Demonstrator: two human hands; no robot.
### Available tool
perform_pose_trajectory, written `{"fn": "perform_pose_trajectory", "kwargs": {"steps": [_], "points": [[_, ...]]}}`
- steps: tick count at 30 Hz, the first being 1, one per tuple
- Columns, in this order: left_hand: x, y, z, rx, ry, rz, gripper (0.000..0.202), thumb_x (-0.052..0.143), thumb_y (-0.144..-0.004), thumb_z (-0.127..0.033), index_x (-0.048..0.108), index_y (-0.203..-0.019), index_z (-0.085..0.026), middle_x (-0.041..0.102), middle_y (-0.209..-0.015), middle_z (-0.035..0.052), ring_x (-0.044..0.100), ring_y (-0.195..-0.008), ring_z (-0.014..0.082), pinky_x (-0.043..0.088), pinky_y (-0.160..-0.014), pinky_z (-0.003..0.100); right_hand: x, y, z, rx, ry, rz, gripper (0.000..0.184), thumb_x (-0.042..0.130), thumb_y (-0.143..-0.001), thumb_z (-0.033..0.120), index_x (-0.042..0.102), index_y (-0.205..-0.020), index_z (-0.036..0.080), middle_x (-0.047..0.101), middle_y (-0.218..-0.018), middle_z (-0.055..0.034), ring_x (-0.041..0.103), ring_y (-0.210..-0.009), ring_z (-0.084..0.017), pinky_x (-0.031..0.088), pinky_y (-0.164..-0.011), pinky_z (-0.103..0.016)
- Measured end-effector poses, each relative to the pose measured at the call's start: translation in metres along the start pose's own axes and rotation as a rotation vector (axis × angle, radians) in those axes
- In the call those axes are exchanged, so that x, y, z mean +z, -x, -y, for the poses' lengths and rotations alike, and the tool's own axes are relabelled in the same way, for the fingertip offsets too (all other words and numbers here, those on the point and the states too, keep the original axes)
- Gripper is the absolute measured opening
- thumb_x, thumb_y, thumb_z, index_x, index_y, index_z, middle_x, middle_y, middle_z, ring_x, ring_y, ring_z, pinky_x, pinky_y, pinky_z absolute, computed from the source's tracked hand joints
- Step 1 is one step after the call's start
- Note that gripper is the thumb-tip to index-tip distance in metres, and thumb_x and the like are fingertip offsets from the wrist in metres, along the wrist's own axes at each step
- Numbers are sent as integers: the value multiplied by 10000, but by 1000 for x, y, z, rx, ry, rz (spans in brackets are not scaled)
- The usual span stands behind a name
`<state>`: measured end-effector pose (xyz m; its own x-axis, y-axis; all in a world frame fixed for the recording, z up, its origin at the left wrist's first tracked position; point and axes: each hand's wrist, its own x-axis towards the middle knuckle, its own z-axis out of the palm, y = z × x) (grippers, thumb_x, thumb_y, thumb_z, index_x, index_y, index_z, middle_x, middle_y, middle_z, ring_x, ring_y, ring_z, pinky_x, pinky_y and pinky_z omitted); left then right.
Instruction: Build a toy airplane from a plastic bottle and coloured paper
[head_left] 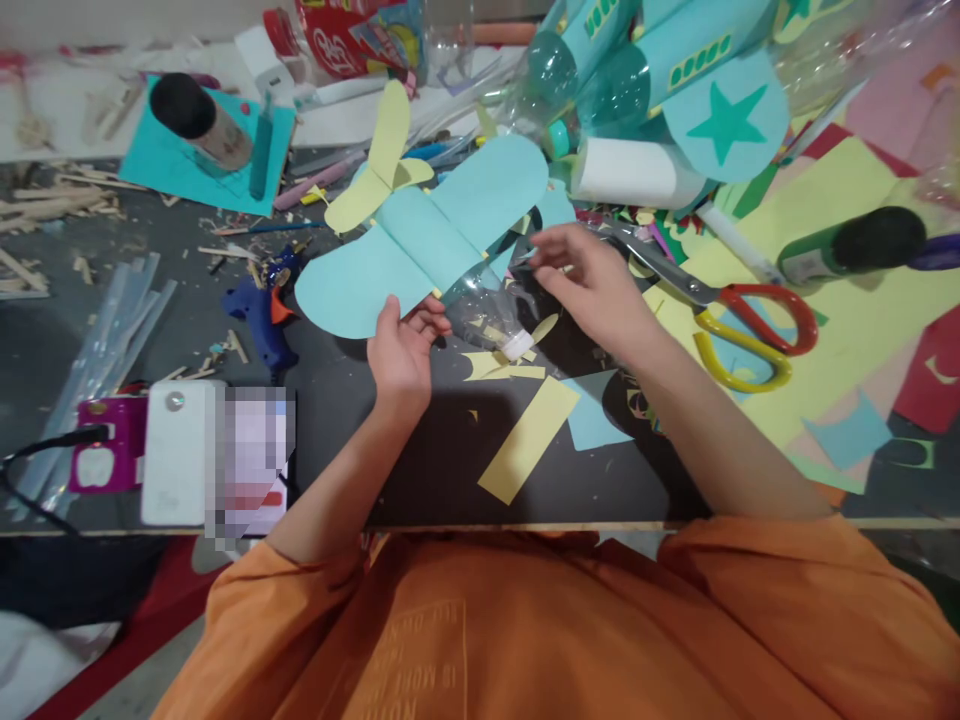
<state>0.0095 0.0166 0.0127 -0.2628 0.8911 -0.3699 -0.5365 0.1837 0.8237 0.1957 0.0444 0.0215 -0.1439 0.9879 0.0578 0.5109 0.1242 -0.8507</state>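
Observation:
A model airplane made from a plastic bottle (484,300) lies tilted on the dark tabletop, its white cap towards me. Light blue paper wraps its body and forms two rounded wings (356,280); yellow paper fins (390,140) stand at the tail. My left hand (405,350) grips the near wing's edge, thumb on top and fingers curled beside the bottle. Just right of the bottle, my right hand (589,285) has thumb and fingertips drawn together; what they pinch, if anything, is too small to make out.
Red-and-yellow-handled scissors (742,320) lie right of my right hand. Yellow paper strip (529,440) and scraps lie in front. A blue glue gun (262,320), glue sticks (97,370) and a white power bank (180,450) are left. More bottle models (622,80) stand behind.

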Motion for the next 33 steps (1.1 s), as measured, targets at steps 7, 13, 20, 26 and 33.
{"fn": "perform_pose_trajectory", "kwargs": {"steps": [7, 13, 20, 26, 33], "points": [[1, 3, -2, -73, -47, 14, 418, 353, -934, -415, 567, -686, -155, 590, -648, 40, 564, -571, 107, 484, -613, 233, -4, 77, 3, -57, 327, 35, 109, 478, -857, 215, 530, -762, 219, 571, -733, -34, 550, -727, -190, 432, -671, -331], [-1, 8, 2, -37, -104, 113, 420, 314, -931, -452, 609, -868, -160, 659, -936, 88, 646, -824, 152, 525, -770, 265, 11, 82, -4, -77, 456, 141, 139, 525, -851, 324, 561, -813, 195, 600, -815, -93, 552, -791, -261, 424, -710, -389], [-6, 7, 0, 27, -156, 366, 460, 216, -954, -422, 625, -1061, -243, 570, -1288, 41, 573, -1157, 206, 531, -847, 317, 8, 77, 2, -71, 452, 222, 55, 496, -861, 233, 529, -837, 196, 582, -854, -91, 553, -834, -255, 427, -737, -369], [-6, 4, -1, 2, -111, 361, 452, 234, -944, -435, 621, -1033, -219, 546, -1307, 63, 574, -1139, 207, 523, -839, 306, -9, 88, 5, -19, 580, 281, 163, 617, -789, 319, 527, -812, 186, 563, -832, -86, 550, -823, -274, 422, -720, -378], [-4, 7, 7, 89, -149, 98, 302, 279, -915, -369, 536, -882, -214, 642, -1047, 93, 634, -982, 174, 522, -834, 288, -11, 95, 2, 3, 461, 347, 109, 529, -849, 226, 482, -754, 201, 556, -811, -58, 557, -795, -230, 427, -725, -359]]}}
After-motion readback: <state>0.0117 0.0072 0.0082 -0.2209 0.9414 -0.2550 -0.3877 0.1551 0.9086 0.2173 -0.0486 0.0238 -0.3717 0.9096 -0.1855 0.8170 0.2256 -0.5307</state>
